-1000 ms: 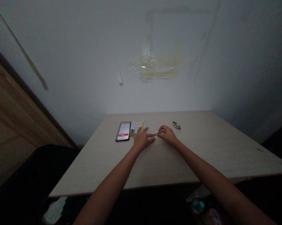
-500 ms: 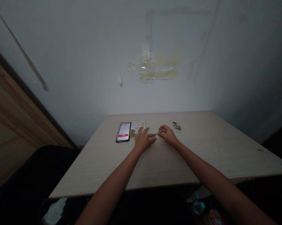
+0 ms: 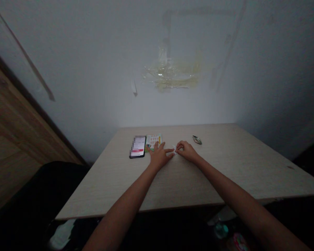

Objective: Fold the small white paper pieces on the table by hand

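**Right hand (image 3: 187,151) pinches a small white scrap (image 3: 174,150) on the desk (image 3: 251,174)**

Both hands sit near the far edge of the desk, close together, with the white scrap between them. It is too small to tell its material. The right hand is curled, its thumb and forefinger closed on the scrap's right side. The left hand (image 3: 159,157) lies spread and palm down, with its fingers fanned across the pale wood-grain top and its longest fingertips (image 3: 169,150) just beside the scrap. I cannot tell whether they touch it.

Taking the scrap as the centre of a clock, with 12 toward the wall, a colourful printed card (image 3: 153,142) lies at about 10 o'clock, just past the left hand's fingers. A phone (image 3: 137,146) lies at about 9 o'clock, beside the card, its screen lit and blurred into blocks. A crumpled silvery wrapper (image 3: 197,139) sits at about 2 o'clock, near the right hand.

Above the desk, a patch of yellowed tape residue (image 3: 172,75) clings to the wall (image 3: 264,69). A wooden panel (image 3: 16,122) stands at the far left, and a dark chair (image 3: 55,184) sits at the desk's near left corner.
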